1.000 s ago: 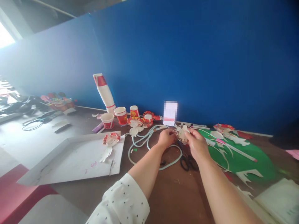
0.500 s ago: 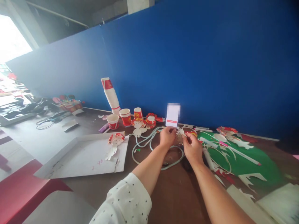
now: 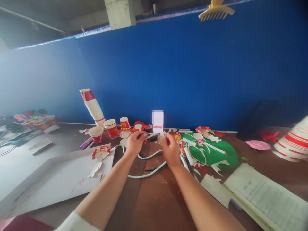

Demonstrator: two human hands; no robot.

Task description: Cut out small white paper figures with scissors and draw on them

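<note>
My right hand pinches a small pale piece of paper, blurred at its edges. My left hand hovers a little to the left, apart from it, with thumb and fingers pressed together; whether anything lies between them is too small to make out. Just behind the hands a lit phone stands upright. A pale blue cord loops on the brown table below them. Left of my left hand lie paper-cup cutouts with red curled rims, one of them a cutout figure on a white tray.
Red and white cups and a leaning cup stack stand at the left. A green sheet with markers and paper scraps lies right, near an open book and another cup stack. A blue partition closes the back.
My hands have moved apart, the left one drawing away from the paper piece in my right. The view has swung right, bringing the book and right-hand cup stack into sight.
</note>
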